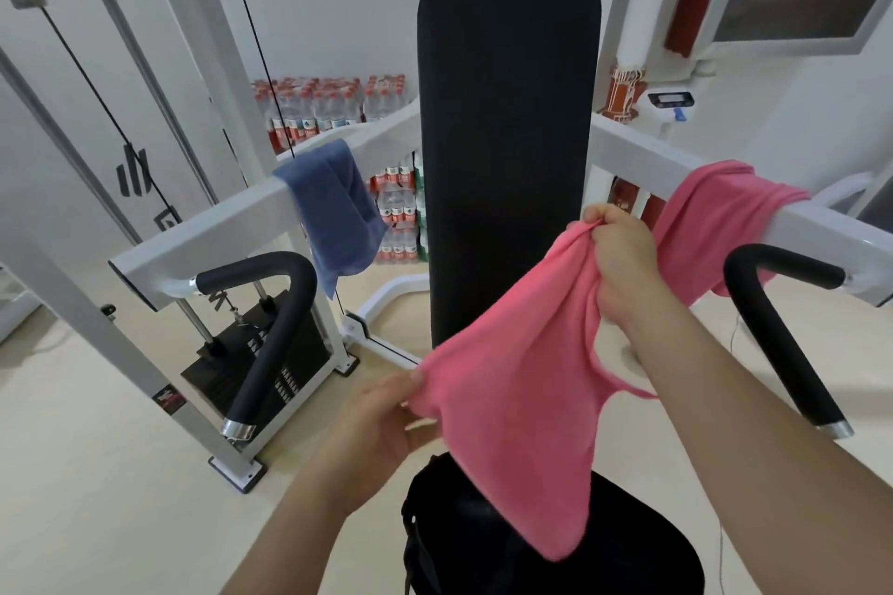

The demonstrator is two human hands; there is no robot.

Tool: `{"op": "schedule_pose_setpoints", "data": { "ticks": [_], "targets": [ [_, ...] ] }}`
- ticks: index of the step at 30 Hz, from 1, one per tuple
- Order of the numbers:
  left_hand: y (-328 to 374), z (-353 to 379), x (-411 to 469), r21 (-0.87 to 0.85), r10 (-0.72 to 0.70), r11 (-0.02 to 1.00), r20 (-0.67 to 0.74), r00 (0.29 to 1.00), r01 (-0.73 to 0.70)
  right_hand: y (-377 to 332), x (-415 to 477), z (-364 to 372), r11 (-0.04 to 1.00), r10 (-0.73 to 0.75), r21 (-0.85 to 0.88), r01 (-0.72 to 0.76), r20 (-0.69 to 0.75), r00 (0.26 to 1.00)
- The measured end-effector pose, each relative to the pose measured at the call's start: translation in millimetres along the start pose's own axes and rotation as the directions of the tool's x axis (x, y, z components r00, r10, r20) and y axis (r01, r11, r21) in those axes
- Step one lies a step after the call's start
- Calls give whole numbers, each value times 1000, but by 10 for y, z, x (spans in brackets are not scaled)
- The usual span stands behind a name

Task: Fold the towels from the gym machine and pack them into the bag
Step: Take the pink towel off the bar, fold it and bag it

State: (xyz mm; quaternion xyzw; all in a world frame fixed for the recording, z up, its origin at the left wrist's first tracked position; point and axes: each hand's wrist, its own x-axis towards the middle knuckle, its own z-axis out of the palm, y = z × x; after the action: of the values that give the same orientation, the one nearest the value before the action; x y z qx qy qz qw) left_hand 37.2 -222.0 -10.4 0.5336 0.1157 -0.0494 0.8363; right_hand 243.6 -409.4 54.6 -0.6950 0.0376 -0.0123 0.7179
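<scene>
— That chest machine (pixel 676 169) with the tall black back pad (pixel 507 159): which towel is being dealt with?

— The pink towel (pixel 522 391). One end lies over the white right arm of the frame, the rest is drawn out toward the person. The blue towel (pixel 333 208) hangs untouched on the left arm.

— And the hands?

— The right hand (pixel 623 266) is clenched on a bunched edge up high; the left hand (pixel 381 416) pinches the lower corner. So I'd say the fold hasn't begun.

— Next?

— Probably free it from the bar, then match corners. A dark bag (pixel 435 507), I think, sits on the seat just beneath
</scene>
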Motion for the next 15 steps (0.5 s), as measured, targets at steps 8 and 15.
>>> {"op": "schedule_pose_setpoints", "data": {
  "ticks": [8, 15],
  "targets": [
    [-89, -100, 52, 194, -45, 979, -68, 997, 58, -287, -375, 46, 752, -610, -198, 629, 156, 777],
    [35, -215, 320, -13, 119, 990, -491, 863, -144, -350, -584, 80, 383, -857, -252, 889, 261, 443]
  ]
}}
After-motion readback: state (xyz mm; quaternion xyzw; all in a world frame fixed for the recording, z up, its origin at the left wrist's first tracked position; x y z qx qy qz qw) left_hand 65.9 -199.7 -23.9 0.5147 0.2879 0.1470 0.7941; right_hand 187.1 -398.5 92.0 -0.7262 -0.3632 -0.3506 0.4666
